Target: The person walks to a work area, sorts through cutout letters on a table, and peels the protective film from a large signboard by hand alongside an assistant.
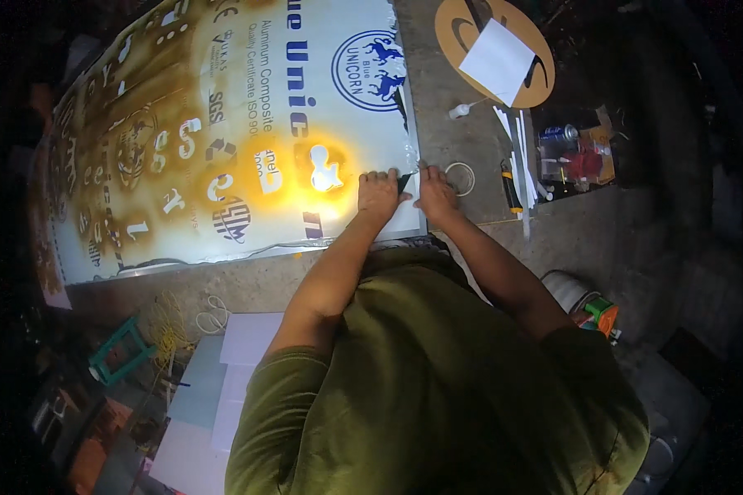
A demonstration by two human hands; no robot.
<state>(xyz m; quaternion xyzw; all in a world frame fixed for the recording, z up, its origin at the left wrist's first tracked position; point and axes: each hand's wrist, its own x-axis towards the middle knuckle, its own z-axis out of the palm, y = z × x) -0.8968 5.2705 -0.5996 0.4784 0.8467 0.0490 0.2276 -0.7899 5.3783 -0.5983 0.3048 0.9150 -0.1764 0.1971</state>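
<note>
Both my hands are close together at the right edge of a large white printed panel (370,136), which is stained with yellow-brown spray. My left hand (378,196) presses down with bent fingers beside a small dark piece (404,183), its thumb toward my right hand. My right hand (436,195) grips the edge of a small white sheet (404,219) that lies under both hands. What sits beneath the fingers is partly hidden. Left of my hands is a bright white cut-out shape (325,168) ringed with yellow. A roll of tape (460,179) lies just right of my right hand.
White strips (520,157) and an orange-black cutter (509,188) lie farther right, near a spray can (558,134) in an open box. An orange oval board (450,29) carries white paper (498,62). Pale sheets (194,379) and a teal frame (122,351) stand at lower left.
</note>
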